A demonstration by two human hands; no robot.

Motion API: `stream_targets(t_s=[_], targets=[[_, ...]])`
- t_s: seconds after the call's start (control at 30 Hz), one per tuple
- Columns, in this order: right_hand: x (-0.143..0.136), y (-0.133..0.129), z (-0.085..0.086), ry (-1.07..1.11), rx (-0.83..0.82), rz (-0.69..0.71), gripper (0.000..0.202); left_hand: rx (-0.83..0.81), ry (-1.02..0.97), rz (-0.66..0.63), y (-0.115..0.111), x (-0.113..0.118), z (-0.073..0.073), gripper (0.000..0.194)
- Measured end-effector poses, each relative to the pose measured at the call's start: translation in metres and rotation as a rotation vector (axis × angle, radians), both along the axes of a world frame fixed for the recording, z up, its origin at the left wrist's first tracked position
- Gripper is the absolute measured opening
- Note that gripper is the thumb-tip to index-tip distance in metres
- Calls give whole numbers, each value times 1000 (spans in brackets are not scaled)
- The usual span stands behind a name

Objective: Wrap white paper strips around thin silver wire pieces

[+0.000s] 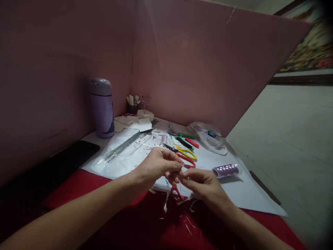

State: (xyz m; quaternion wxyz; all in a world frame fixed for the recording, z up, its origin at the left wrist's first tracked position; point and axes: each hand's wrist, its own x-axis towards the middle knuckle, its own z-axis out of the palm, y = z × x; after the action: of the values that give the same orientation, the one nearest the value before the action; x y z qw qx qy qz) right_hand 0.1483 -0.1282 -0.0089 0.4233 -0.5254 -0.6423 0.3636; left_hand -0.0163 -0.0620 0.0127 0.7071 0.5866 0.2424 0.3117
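Observation:
My left hand (162,166) is closed in a pinch near the front edge of the white sheet, holding a thin light strip or wire too small to name. Close against its fingertips, my right hand (203,182) also pinches; whatever lies between its fingers is too small to make out. Just beyond my hands lie yellow-handled scissors (188,153) and a red-handled tool (188,161), partly covered by my left hand. A red loop handle (177,192) shows below my fingers. The purple spiral roll (225,171) lies right of my right hand.
A purple bottle (102,109) stands at the left by a black flat object (75,154). Thin wires (121,147), white cards (145,124), green-handled pliers (186,141), a clear plastic bag (210,139) and scattered scraps lie on the white sheet (249,194). Pink panels rise behind.

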Motion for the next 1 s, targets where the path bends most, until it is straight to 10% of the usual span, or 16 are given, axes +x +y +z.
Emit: stream_targets(t_s=[0.17,0.3,0.53,0.8,1.0], targets=[[-4,-19,29,-363,274,24,16,48,124,53,-4,3,4,3],[11,7,51,-236,233,-113,14,31,66,-64,-5,1,5,6],[-3,-4,0,-21,83,-56,15,30,21,22,-1,1,1,7],[8,2,43,-271,296,-147,13,28,69,-62,-6,1,5,7],[3,5,6,-48,101,-58,16,6,-22,-10,-1,0,1,9]])
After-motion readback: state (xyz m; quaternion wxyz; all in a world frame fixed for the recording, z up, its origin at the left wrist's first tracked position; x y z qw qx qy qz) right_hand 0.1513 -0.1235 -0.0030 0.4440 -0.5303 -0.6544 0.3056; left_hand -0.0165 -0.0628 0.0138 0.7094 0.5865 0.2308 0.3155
